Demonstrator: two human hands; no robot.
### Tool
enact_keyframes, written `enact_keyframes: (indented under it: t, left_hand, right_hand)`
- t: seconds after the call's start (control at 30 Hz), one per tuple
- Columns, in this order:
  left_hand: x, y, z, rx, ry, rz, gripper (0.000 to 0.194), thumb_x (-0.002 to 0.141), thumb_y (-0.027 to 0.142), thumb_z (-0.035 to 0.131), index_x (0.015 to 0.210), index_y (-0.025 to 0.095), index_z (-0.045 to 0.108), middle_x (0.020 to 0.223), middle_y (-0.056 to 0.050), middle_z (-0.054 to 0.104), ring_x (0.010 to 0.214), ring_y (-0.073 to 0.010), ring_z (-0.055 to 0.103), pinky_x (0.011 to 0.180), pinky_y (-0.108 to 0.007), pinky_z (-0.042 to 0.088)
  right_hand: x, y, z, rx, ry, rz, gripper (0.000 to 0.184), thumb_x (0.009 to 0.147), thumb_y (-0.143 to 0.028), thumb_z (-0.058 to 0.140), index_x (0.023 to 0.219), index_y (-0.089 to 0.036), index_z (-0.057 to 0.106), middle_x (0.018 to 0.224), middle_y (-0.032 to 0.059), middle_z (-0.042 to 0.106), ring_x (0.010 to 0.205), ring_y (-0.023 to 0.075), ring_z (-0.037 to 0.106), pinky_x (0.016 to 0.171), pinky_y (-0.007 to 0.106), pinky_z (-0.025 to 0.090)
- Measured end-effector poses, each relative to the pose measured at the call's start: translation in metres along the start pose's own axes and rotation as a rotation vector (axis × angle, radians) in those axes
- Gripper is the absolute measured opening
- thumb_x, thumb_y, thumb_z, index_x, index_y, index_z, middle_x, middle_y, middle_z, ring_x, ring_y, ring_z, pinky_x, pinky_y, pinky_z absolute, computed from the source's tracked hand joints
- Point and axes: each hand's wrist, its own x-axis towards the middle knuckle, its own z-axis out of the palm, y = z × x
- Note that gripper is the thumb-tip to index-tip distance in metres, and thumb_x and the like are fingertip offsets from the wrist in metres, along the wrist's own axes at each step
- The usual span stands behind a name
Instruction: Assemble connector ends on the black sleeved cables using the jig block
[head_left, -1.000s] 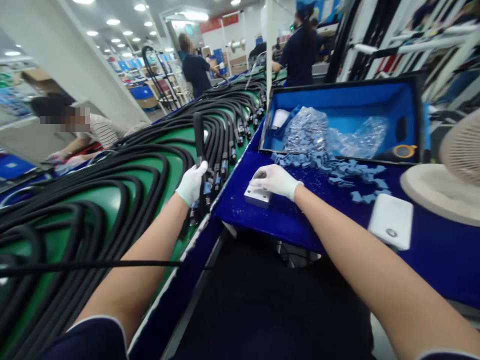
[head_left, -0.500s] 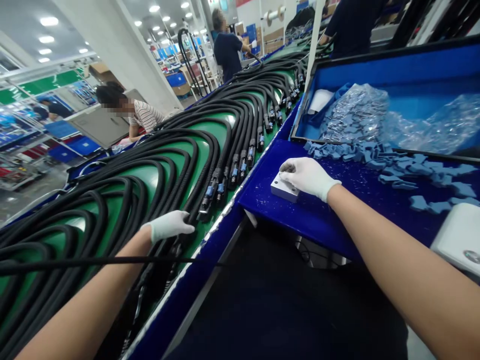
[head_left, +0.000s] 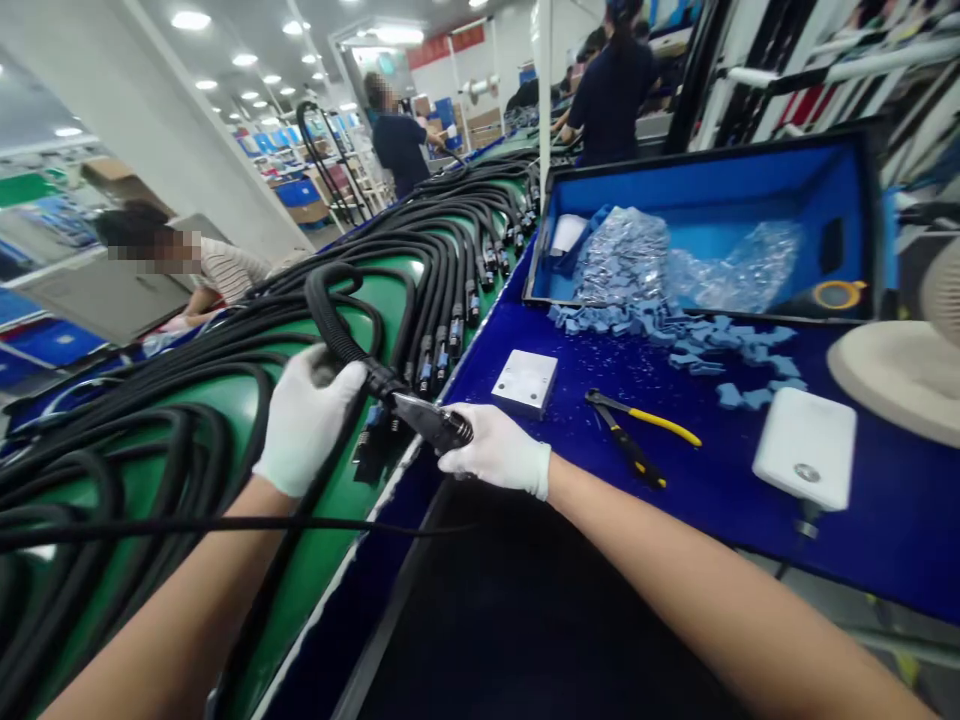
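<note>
In the middle of the view, a black corrugated hose is raised over the green conveyor belt. My white-gloved left hand is closed around it just behind its end. The hose's black end fitting points to the right, and my gloved right hand grips its tip. My right fingertips are partly hidden by the fitting. To the right of that hand, a light metal block with small holes lies on the blue table.
More black hoses lie in curves along the belt. Pincers with yellow-black handles, loose blue clips, a white device and a blue bin holding plastic bags are on the right. A person leans at the belt's far side.
My left hand has lifted a hose end from the belt. My right hand has left the metal block and moved left onto the end fitting. The view has swung right.
</note>
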Motion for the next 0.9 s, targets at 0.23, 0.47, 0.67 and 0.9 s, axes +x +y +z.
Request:
enact_keyframes:
  t: [0.23,0.47,0.67,0.9]
  left_hand:
    - [-0.02,0.016,0.063,0.239,-0.401,0.552,0.023,0.094,0.024,0.062,0.112,0.025,0.076,0.107,-0.005,0.075,0.098,-0.0208,0.07,0.092,-0.034,0.054]
    - [-0.002,0.059,0.106,0.037,-0.396,-0.126,0.034,0.091,0.039,0.064,0.12,0.024,0.075,0.112,-0.002,0.077,0.103,-0.0236,0.072,0.095,-0.033,0.053]
    - [0.025,0.081,0.122,-0.149,-0.453,-0.198,0.042,0.087,0.037,0.066,0.122,0.015,0.073,0.112,-0.006,0.078,0.103,-0.0261,0.072,0.093,-0.034,0.054]
    - [0.031,0.092,0.122,-0.175,-0.441,-0.12,0.039,0.087,0.037,0.066,0.118,0.017,0.077,0.118,-0.004,0.077,0.111,-0.0267,0.07,0.1,-0.035,0.051]
  right_hand:
    - [-0.062,-0.045,-0.068,-0.404,-0.089,0.132,0.019,0.08,-0.031,0.071,0.097,-0.023,0.068,0.074,-0.001,0.068,0.063,0.0159,0.063,0.059,0.027,0.049]
    - [-0.123,-0.026,-0.118,-1.392,0.314,0.638,0.037,0.083,-0.045,0.068,0.089,-0.009,0.073,0.096,0.0242,0.067,0.095,0.0378,0.064,0.079,0.046,0.048]
    - [-0.122,0.001,-0.108,-1.204,0.496,0.391,0.012,0.082,-0.016,0.055,0.088,-0.013,0.066,0.086,0.0122,0.066,0.077,0.0221,0.063,0.07,0.031,0.046]
    - [-0.095,-0.033,-0.088,-0.805,0.305,-0.182,0.028,0.087,-0.007,0.052,0.106,-0.02,0.068,0.116,0.0083,0.07,0.108,0.0215,0.064,0.097,0.03,0.048]
